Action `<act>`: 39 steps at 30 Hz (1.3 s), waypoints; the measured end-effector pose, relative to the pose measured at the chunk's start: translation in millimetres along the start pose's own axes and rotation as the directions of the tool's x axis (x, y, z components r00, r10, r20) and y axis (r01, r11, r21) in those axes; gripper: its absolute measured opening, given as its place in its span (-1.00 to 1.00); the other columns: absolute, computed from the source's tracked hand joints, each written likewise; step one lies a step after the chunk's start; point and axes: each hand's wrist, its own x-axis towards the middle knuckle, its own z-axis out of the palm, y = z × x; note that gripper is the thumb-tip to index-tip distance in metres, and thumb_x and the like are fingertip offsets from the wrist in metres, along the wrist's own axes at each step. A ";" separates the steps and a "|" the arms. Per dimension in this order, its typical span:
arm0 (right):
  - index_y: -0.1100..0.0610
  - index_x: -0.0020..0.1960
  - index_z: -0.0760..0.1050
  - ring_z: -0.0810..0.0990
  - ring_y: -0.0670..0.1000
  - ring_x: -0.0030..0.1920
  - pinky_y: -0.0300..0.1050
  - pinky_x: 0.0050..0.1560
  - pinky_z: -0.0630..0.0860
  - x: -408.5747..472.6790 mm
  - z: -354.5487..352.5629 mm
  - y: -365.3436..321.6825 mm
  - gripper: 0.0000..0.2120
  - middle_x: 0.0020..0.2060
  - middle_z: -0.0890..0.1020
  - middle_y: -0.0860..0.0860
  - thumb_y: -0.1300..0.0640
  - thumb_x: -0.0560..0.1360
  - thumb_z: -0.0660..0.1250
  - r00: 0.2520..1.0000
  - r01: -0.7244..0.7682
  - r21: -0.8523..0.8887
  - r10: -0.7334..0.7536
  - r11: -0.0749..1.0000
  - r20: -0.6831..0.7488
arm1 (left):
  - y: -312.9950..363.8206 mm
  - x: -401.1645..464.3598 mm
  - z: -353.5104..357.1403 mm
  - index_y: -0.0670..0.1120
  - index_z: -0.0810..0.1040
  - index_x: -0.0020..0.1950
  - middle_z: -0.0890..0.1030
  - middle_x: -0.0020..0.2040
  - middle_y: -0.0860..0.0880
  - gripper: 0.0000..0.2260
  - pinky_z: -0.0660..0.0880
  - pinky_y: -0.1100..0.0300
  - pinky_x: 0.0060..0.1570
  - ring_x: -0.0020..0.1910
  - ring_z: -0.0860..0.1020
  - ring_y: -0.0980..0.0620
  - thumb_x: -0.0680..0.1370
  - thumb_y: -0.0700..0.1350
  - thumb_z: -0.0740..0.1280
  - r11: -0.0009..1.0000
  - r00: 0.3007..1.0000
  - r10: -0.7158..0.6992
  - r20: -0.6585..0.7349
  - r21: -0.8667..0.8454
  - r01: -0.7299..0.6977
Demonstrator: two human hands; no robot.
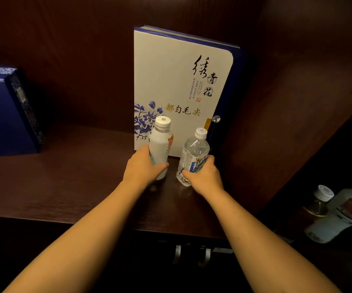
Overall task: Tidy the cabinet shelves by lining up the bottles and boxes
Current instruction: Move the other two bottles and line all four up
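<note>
White bottle [160, 149]: upright on the shelf [69, 178], my left hand [143, 166] clamped round it. Clear bottle [194, 157]: just right of it, tilted a little, my right hand [204, 176] wrapped round its lower half. Both stand near the front of the white box [179, 81], itself upright against the far wall. Blue box [3, 115]: far left, well apart, seemingly not yet lined up. Two more bottles [340, 212] lie low at right, untidied. Open room: wide bare shelf to the left; side wall close on the right.
</note>
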 end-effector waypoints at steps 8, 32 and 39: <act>0.03 0.15 0.29 0.61 0.07 0.01 -0.12 -0.14 0.49 -23.5 -4.8 4.5 -0.35 0.09 0.62 0.04 -0.05 0.24 0.60 0.999 0.022 0.021 -0.021 1.000 -0.034 | -4.8 -14.8 -5.0 -0.02 0.49 0.18 0.60 0.12 -0.03 -0.43 0.54 0.02 -0.01 0.08 0.58 -0.07 0.32 0.22 0.56 1.000 1.000 0.015 -0.017 -0.004 -0.015; -0.15 0.08 0.32 0.57 -0.11 -0.14 -0.30 -0.21 0.47 -173.5 -104.8 85.9 -0.36 -0.12 0.57 -0.19 -0.19 0.13 0.57 0.979 0.190 0.098 -0.196 0.977 0.055 | 62.3 -211.0 -6.7 0.17 0.44 0.07 0.53 -0.12 0.27 -0.48 0.43 0.25 -0.25 -0.11 0.55 0.19 0.25 0.28 0.56 0.995 0.999 0.005 -0.047 -0.098 -0.009; -0.20 0.06 0.30 0.56 -0.18 -0.16 -0.37 -0.26 0.44 -217.1 -178.3 145.4 -0.36 -0.16 0.58 -0.22 -0.22 0.12 0.56 0.965 0.247 0.130 -0.255 0.960 0.054 | 117.9 -295.9 25.7 0.18 0.44 0.08 0.56 -0.05 0.24 -0.48 0.44 0.26 -0.21 -0.07 0.56 0.16 0.25 0.27 0.57 0.996 0.999 -0.006 -0.037 -0.086 0.002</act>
